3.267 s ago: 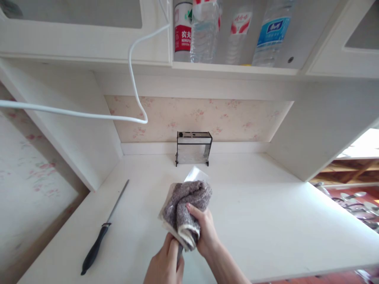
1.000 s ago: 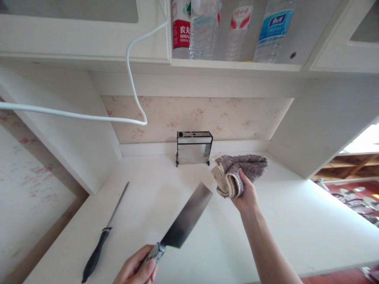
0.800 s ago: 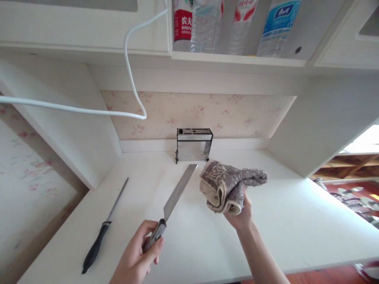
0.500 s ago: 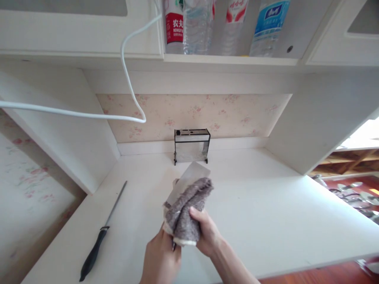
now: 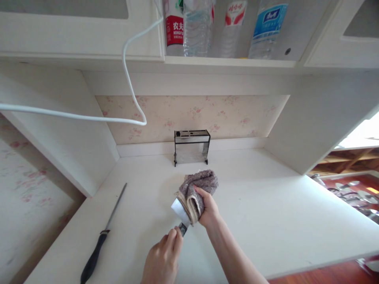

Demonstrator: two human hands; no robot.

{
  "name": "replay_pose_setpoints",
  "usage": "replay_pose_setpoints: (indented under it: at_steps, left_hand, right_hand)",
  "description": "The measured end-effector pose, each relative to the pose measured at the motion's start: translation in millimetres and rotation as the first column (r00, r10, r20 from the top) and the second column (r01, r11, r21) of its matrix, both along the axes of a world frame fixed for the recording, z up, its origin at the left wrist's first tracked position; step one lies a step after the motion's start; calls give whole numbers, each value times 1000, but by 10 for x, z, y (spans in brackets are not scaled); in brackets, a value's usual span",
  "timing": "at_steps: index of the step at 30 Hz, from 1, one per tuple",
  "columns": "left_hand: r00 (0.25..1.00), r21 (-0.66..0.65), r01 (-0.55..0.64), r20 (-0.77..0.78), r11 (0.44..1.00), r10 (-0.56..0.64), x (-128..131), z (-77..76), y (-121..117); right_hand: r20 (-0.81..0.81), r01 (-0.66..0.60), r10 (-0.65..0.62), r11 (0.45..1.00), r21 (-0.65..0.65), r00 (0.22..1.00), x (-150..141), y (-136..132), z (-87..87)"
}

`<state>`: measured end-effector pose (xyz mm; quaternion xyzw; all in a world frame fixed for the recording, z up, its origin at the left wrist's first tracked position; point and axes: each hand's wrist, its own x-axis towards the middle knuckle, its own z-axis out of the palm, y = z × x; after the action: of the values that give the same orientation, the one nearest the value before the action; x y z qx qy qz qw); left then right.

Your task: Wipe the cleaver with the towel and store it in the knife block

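The person's left hand (image 5: 163, 254) has its fingers closed around the handle of a knife (image 5: 180, 211), above the near middle of the white counter (image 5: 266, 213). The right hand (image 5: 209, 208) grips a folded brown cloth (image 5: 197, 192) wrapped over the blade.

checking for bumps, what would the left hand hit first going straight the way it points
Past the silver-bladed knife it grips, the left hand would probably meet the folded grey-brown towel; depth is unclear.
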<state>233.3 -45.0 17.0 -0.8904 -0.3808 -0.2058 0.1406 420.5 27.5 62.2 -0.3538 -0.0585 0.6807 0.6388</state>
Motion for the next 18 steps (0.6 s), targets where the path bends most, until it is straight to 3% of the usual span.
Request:
replay_pose_setpoints:
  at_steps: [3, 8, 12, 14, 18]
  left_hand:
    - [999, -33, 22, -23, 999, -23, -96, -42, 22]
    - [996, -146, 12, 92, 989, 2, -49, 69, 13]
    - [966, -384, -19, 230, 923, 115, 209, 148, -31]
    - [949, -469, -44, 256, 882, 183, 387, 141, -32]
    - [923, -565, -108, 250, 818, 294, 746, 100, 29]
  right_hand:
    - [-67, -10, 0, 990, -138, 998, 251, 146, 82]
    - [-39, 113, -117, 988, -101, 992, 700, 284, 227]
    - [-55, 370, -366, 926, 72, 929, 1289, 262, 278]
    - [-88, 459, -452, 884, 88, 887, 1561, 172, 262]
    - [-86, 492, -486, 867, 73, 870, 1836, -113, 135]
